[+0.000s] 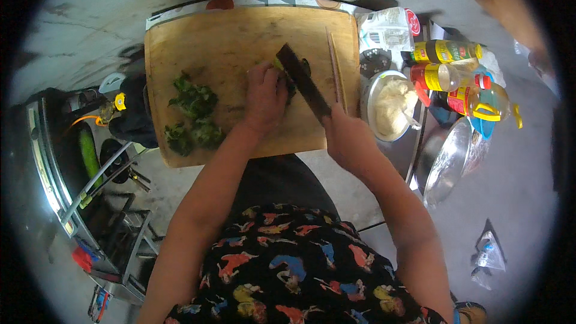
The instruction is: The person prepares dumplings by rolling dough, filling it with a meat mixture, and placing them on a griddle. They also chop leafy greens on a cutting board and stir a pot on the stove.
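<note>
A wooden cutting board point(243, 31) lies before me. My right hand point(351, 137) grips the handle of a dark-bladed kitchen knife point(303, 81), its blade slanting up and left. Just left of the blade, the curled fingers of my left hand point(265, 96) press down on a green vegetable point(279, 64), mostly hidden under the fingers and the knife. A small dark green piece point(306, 66) shows on the blade's far side. Chopped leafy greens point(195, 99) sit in loose clumps on the board's left part.
Two chopsticks point(335, 67) lie along the board's right side. Beyond stand a bowl of pale dough or flour point(391, 103), a plastic bag point(387, 29), several bottles point(434, 76) and a metal basin point(443, 162). A long green vegetable point(88, 153) lies left. Another person's arm point(499, 4) shows upper right.
</note>
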Available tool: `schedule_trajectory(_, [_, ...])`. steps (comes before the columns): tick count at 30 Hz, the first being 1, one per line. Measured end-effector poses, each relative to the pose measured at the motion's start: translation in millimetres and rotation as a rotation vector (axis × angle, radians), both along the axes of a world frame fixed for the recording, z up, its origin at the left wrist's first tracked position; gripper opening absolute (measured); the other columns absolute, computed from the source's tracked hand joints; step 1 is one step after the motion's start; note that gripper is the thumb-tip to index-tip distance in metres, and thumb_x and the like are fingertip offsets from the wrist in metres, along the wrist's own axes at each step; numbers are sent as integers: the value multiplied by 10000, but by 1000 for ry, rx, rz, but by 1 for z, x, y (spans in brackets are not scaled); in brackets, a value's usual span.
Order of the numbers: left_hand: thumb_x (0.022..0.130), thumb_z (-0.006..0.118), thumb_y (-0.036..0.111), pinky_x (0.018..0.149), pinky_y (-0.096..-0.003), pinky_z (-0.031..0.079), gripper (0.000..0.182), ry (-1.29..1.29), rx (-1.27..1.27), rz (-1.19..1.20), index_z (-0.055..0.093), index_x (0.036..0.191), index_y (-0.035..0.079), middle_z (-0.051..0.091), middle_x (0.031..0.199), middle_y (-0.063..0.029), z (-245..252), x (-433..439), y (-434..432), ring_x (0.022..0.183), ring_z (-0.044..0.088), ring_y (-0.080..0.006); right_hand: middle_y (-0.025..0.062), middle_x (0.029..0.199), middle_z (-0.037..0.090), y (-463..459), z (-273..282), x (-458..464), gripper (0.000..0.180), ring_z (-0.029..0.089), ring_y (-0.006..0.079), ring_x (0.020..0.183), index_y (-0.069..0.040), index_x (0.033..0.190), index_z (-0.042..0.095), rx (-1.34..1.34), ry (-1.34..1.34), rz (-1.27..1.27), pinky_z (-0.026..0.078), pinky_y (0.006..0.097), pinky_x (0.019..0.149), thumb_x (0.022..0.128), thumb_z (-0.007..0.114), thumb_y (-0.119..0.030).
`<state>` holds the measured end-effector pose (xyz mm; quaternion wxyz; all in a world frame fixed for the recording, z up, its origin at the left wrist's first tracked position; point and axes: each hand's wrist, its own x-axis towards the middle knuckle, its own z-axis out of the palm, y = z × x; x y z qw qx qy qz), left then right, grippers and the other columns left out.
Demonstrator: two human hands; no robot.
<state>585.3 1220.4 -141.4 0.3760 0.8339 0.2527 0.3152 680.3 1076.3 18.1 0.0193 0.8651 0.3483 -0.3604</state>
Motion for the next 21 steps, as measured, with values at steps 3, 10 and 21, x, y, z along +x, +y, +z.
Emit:
schedule_trajectory(3, [823,614,27,906,-495,442,208,48,-15,-96,560,1022,-5,548,1105,-219,-2,0,3,1009,506,-434,300,836,643,-4,-8,-5,230,629,486,802,-15,1055,459,-3,-18,72,475,577,736,981,489,-231])
schedule_trajectory(10, [820,589,36,908,-514,415,213,168,17,-113,541,1024,-5,552,1081,-240,-11,-1,2,1003,508,-438,297,871,648,41,-70,3,216,626,488,831,-13,1054,469,198,9,-49,478,564,757,982,474,-217])
schedule_trajectory(21, [791,613,56,867,-529,408,279,98,22,-82,534,1052,-4,541,1028,-220,-5,-4,2,980,491,-433,308,857,647,15,-10,-11,217,630,494,864,4,1059,455,5,18,49,477,575,761,970,483,-192])
